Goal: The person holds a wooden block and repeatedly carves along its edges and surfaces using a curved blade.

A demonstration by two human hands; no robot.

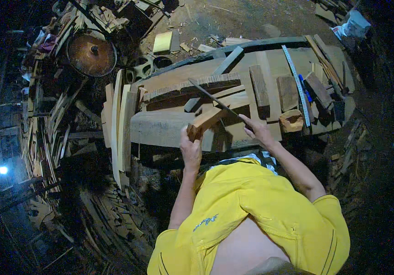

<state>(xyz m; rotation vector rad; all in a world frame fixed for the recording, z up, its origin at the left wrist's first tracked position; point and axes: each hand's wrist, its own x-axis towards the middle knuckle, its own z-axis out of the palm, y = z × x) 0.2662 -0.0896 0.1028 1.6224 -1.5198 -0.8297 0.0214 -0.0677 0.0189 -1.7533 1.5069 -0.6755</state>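
Observation:
My left hand [191, 147] grips the near end of a short wooden block [206, 119], which angles away from me over the workbench [160, 126]. My right hand [257, 131] holds the near end of a long, thin, dark tool [210, 96], perhaps a file or blade; it slants up to the left across the top of the block. Beyond the block lie a rough-edged board [174, 91] and pale offcuts [231, 90]. A rough chunk of wood [291, 121] sits to the right of my right hand.
Long strips [124, 123] lie at the bench's left end. A white ruler [295, 78], a blue object [303, 84] and several blocks [288, 91] fill the right end. A rusty round metal piece [87, 52] stands back left. Scrap piles [52, 137] flank the bench; a white bag [353, 25] lies back right.

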